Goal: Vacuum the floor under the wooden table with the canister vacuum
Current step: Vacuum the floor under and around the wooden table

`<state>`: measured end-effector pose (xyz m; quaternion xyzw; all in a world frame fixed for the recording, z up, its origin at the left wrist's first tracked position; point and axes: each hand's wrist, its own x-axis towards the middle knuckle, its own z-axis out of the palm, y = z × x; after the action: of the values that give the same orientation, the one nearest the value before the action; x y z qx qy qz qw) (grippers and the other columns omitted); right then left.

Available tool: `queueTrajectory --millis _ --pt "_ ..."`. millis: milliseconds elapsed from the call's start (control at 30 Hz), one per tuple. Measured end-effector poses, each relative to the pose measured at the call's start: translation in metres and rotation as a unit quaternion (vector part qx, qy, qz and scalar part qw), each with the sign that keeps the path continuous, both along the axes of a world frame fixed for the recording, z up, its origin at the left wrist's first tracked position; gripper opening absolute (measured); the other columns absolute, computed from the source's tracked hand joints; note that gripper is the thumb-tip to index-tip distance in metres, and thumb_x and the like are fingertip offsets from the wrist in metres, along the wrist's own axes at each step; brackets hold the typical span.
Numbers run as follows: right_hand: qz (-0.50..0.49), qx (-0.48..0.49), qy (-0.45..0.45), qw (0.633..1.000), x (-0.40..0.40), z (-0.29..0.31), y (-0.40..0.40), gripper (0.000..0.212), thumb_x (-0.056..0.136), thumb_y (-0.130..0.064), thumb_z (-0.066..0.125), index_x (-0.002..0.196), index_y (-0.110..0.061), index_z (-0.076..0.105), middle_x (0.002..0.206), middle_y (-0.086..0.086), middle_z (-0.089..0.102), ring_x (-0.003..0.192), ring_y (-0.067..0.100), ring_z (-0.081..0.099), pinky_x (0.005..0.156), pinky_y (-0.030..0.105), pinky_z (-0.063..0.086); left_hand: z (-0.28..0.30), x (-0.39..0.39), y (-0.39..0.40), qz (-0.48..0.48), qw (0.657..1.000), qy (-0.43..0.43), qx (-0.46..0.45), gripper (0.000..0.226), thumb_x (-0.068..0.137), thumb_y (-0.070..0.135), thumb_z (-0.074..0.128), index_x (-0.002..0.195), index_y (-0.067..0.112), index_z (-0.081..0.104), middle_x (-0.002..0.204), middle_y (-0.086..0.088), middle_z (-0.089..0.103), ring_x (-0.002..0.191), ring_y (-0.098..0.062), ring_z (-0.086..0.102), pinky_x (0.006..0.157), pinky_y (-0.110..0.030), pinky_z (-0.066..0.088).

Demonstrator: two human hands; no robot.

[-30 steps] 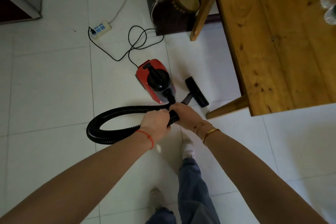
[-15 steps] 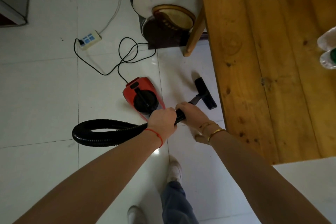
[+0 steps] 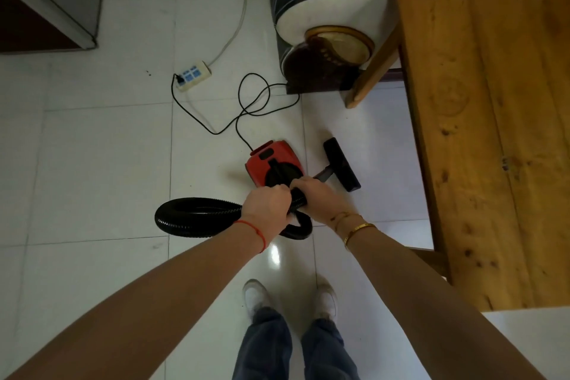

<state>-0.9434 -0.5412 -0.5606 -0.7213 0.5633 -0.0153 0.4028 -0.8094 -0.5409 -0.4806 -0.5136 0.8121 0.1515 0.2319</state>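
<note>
Risks, nearest first. The hose (image 3: 197,216) loops on the floor (image 3: 92,163) just ahead of the white shoes (image 3: 256,295); judged: a step forward could catch the loop, or a hard push on the wand could drag it tight and tip or tow the canister vacuum (image 3: 273,165). The canister sits close in front of both hands, so it may block a clean forward stroke unless the wand swings right toward the worktop (image 3: 493,133). Beyond it, the black power cord (image 3: 246,102) lies in slack curls on the tiles between the canister and the power strip (image 3: 193,75). Judged: pulling the canister away could strain the plug, and the nozzle could snag a curl. The floor nozzle (image 3: 340,163) lies on open tile just left of the worktop's left edge, not yet under it. The near table leg (image 3: 431,259) and far table leg (image 3: 373,71) flank the gap, and a wide sweep may knock either. Suction state: cannot tell.

Hands. The left hand (image 3: 266,205) is closed fully around the ribbed hose end, fingers wrapped over the top. The right hand (image 3: 320,199) is closed just ahead of it, touching or nearly touching the left, on the stiff black handle section leading to the wand (image 3: 324,174). Neither palm shows; grip looks firm.
</note>
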Motion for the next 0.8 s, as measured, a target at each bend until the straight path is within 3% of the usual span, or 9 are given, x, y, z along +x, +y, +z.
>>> queueTrajectory --millis 67,200,433,533,800 --pt "-0.003 -0.005 -0.003 1.0 0.022 0.0 -0.007 0.015 0.079 -0.012 0.066 0.092 -0.013 0.059 0.098 0.006 0.058 0.084 0.023 0.058 0.08 0.032 0.048 0.001 0.022 -0.008 -0.002 1.0 -0.003 -0.002 0.031 0.092 0.034 0.054 0.113 0.012 0.051 0.101 -0.003 0.064 0.089 -0.02 0.065 0.071 -0.03 0.049" --pt "-0.01 -0.02 -0.01 1.0 0.063 0.002 -0.023 0.008 0.084 -0.007 0.058 0.092 -0.01 0.06 0.097 0.009 0.057 0.082 0.021 0.055 0.075 0.022 0.038 0.005 0.062 -0.026 -0.016 1.0 -0.016 -0.009 0.034 0.092 0.035 0.054 0.116 0.012 0.049 0.107 -0.003 0.062 0.094 -0.022 0.064 0.074 -0.031 0.048" --pt "-0.03 -0.058 -0.026 0.998 0.096 0.002 -0.056 0.013 0.084 -0.008 0.062 0.096 -0.013 0.062 0.098 0.005 0.059 0.084 0.016 0.052 0.078 0.02 0.034 0.011 0.096 -0.059 -0.032 0.998 -0.032 -0.035 0.033 0.091 0.034 0.055 0.115 0.012 0.049 0.104 -0.002 0.062 0.089 -0.02 0.064 0.069 -0.029 0.047" --pt "-0.044 -0.062 -0.036 0.996 0.098 0.003 -0.073 0.015 0.081 -0.009 0.065 0.095 -0.014 0.064 0.099 0.003 0.062 0.088 0.017 0.056 0.084 0.025 0.043 0.013 0.097 -0.076 -0.052 0.997 -0.038 -0.047 0.032 0.092 0.034 0.053 0.116 0.012 0.048 0.103 -0.002 0.062 0.088 -0.019 0.065 0.067 -0.028 0.045" --pt "-0.028 -0.034 -0.044 0.998 0.066 -0.004 -0.112 0.023 0.079 -0.013 0.068 0.101 -0.017 0.064 0.105 0.005 0.062 0.092 0.023 0.06 0.087 0.033 0.049 0.005 0.067 -0.115 -0.046 0.998 -0.027 -0.044 0.033 0.093 0.036 0.052 0.117 0.013 0.05 0.101 -0.002 0.063 0.086 -0.018 0.065 0.069 -0.028 0.048"
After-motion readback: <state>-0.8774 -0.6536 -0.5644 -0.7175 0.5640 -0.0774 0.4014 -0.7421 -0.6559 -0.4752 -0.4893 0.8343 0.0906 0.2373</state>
